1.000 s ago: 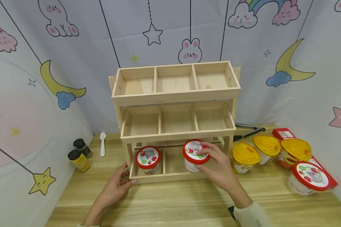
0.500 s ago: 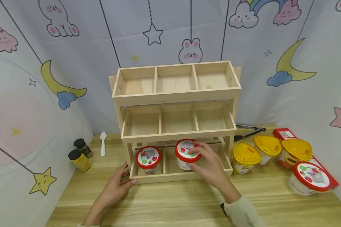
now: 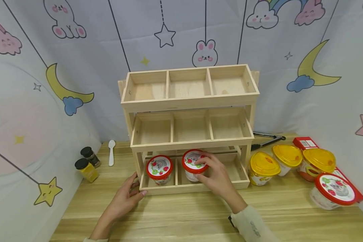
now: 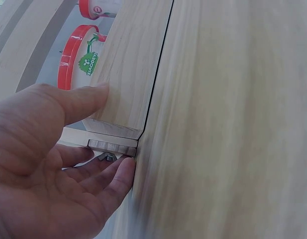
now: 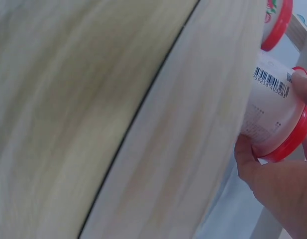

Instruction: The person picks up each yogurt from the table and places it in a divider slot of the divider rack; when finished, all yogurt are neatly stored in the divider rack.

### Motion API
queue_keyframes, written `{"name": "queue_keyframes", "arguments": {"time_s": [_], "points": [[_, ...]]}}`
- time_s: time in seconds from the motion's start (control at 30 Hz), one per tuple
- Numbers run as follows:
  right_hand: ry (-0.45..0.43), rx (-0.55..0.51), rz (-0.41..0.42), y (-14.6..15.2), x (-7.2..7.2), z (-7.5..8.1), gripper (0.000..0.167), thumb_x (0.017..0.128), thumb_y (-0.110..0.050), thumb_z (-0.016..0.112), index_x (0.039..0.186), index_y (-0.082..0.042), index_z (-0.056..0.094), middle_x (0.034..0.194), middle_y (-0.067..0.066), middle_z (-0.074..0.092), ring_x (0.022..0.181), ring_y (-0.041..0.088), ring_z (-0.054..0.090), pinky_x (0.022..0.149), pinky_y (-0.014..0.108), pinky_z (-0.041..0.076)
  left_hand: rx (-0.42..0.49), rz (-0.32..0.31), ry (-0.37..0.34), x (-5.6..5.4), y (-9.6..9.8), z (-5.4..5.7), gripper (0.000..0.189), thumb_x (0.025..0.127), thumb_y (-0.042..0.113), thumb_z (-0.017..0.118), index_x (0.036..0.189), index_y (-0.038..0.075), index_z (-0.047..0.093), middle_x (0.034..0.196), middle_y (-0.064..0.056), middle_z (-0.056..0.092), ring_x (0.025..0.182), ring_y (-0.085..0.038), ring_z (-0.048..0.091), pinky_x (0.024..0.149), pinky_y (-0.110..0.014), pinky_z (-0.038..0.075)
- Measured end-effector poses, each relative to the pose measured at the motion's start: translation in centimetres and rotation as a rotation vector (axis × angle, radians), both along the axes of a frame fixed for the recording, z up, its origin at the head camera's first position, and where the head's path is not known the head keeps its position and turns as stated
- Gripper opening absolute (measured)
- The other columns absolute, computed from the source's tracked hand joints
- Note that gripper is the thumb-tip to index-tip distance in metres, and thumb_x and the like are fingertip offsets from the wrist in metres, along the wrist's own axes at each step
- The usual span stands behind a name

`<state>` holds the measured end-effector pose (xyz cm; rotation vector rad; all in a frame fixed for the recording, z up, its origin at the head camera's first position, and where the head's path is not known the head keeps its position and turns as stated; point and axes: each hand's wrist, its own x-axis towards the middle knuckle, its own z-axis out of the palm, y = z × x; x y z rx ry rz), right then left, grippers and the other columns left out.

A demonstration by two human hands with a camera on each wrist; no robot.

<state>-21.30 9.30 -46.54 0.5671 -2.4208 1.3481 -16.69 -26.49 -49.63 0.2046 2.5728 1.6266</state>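
Note:
A three-tier wooden rack (image 3: pixel 190 104) stands in the middle of the head view. My left hand (image 3: pixel 124 200) grips the rack's lower left front corner; the left wrist view shows the thumb on the front board (image 4: pixel 136 64) and fingers against the side. With my right hand (image 3: pixel 216 176) I hold a clear tub with a red-rimmed, strawberry-printed lid (image 3: pixel 193 161) by its rim. This tub is in the bottom tier, just right of the left divider, and its barcode side (image 5: pixel 272 99) shows in the right wrist view. A matching tub (image 3: pixel 159 168) sits in the bottom-left compartment.
To the right are three yellow-lidded tubs (image 3: pixel 264 164), another strawberry tub (image 3: pixel 334 191), a red box (image 3: pixel 305 143) and black-handled tongs (image 3: pixel 267 141). Two black-capped jars (image 3: pixel 87 169) and a white spoon (image 3: pixel 111 153) lie at the left. A patterned cloth (image 3: pixel 181 33) hangs behind.
My right hand has moved left along the bottom tier with the strawberry tub, bringing it close to the left divider. My left hand has stayed on the rack's corner.

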Motion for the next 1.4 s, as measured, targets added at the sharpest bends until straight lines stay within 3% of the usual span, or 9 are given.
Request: {"name": "queue_keyframes", "arguments": {"time_s": [0.4,0.73,1.1,1.4], "points": [[-0.073,0.018,-0.008,-0.83,-0.93,-0.9,0.04,0.076,0.003,0.088,0.108,-0.018,0.076,0.151,0.012,0.064,0.136,0.039,0.063,0.111,0.061,0.055,-0.015,0.011,-0.007,-0.05,0.14,0.07,0.09,0.101,0.01,0.075,0.17,-0.003,0.018,0.169,-0.037,0.029,0.144,-0.055,0.054,0.108,-0.038,0.064],[-0.145,0.072,0.025,-0.79,-0.74,-0.87,0.041,0.078,-0.001,0.09,0.113,-0.017,0.073,0.158,0.014,0.057,0.143,0.044,0.057,0.116,0.066,0.052,-0.009,0.003,0.003,-0.12,0.01,-0.08,0.089,0.102,0.009,0.075,0.17,-0.003,0.019,0.169,-0.036,0.029,0.145,-0.055,0.054,0.108,-0.037,0.064],[-0.155,0.044,0.033,-0.58,-0.6,-0.74,0.037,0.079,-0.004,0.09,0.109,-0.017,0.075,0.159,0.012,0.057,0.144,0.041,0.057,0.117,0.062,0.052,-0.042,0.009,-0.008,-0.09,-0.06,-0.11,0.091,0.102,0.014,0.075,0.17,-0.004,0.017,0.17,-0.036,0.031,0.146,-0.053,0.053,0.109,-0.038,0.063],[-0.151,0.059,0.019,-0.23,-0.21,-0.51,0.04,0.08,-0.011,0.093,0.115,-0.021,0.075,0.161,0.014,0.056,0.143,0.043,0.057,0.117,0.068,0.051,-0.061,0.013,-0.013,-0.1,-0.05,-0.03,0.092,0.102,0.015,0.075,0.169,-0.005,0.016,0.17,-0.036,0.029,0.147,-0.054,0.052,0.111,-0.04,0.062]]}}
